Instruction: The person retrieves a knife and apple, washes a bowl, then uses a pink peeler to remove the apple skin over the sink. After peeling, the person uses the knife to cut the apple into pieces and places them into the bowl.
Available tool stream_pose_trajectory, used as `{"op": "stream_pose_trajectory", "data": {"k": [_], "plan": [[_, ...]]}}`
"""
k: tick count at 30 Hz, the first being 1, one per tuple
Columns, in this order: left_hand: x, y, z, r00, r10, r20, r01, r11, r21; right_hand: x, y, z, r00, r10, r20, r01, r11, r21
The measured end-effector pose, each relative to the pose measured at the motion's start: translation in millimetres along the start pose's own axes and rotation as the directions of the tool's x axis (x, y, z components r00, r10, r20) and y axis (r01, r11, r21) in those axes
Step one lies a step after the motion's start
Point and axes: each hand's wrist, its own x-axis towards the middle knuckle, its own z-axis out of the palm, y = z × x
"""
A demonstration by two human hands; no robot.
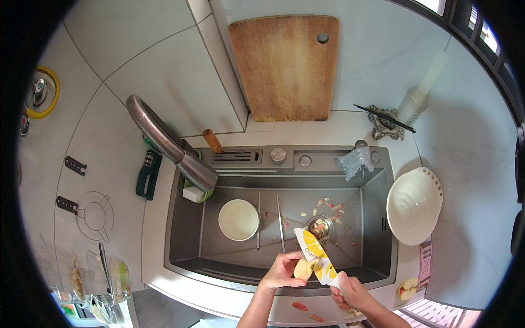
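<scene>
Over the front edge of the sink (186, 249), my left hand (281, 270) is closed around a peeled, pale yellow piece of apple (302, 268). My right hand (351, 293) grips the handle of a knife (313, 249), whose white blade carries an orange-fruit pattern. The blade lies against the right side of the apple piece, its tip pointing up and left over the sink. Beneath it, bits of red and pale peel (338, 208) are scattered around the drain (328, 228). A round white bowl (239, 220) stands in the sink's left half.
A large white bowl (414, 205) is at the right, with a cut apple piece (408, 288) below it. Peel strips (299, 306) lie on the front counter. The faucet (175, 147) arches over the sink's left corner. A wooden cutting board (287, 71) leans on the back wall.
</scene>
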Motion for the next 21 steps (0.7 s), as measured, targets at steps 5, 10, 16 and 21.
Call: {"op": "stream_pose_trajectory", "data": {"k": [5, 10, 16, 21], "plan": [[3, 9, 1, 0.999, -0.031, 0.027, 0.032, 0.998, -0.061, 1, -5, -1, 0.986, -0.117, -0.12, 0.118, 0.993, 0.002], [0, 3, 11, 0.994, 0.015, -0.106, -0.034, 0.984, -0.178, 0, -19, -2, 0.451, -0.85, -0.273, 0.21, 0.399, -0.893], [-2, 6, 24, 0.987, -0.01, -0.163, -0.018, 0.986, -0.167, -18, -8, 11, 0.795, -0.603, 0.063, 0.364, 0.391, -0.846], [-8, 21, 23, 0.994, 0.069, -0.082, -0.073, 0.996, -0.054, -18, -9, 1, 0.812, -0.583, 0.006, 0.341, 0.466, -0.817]]}}
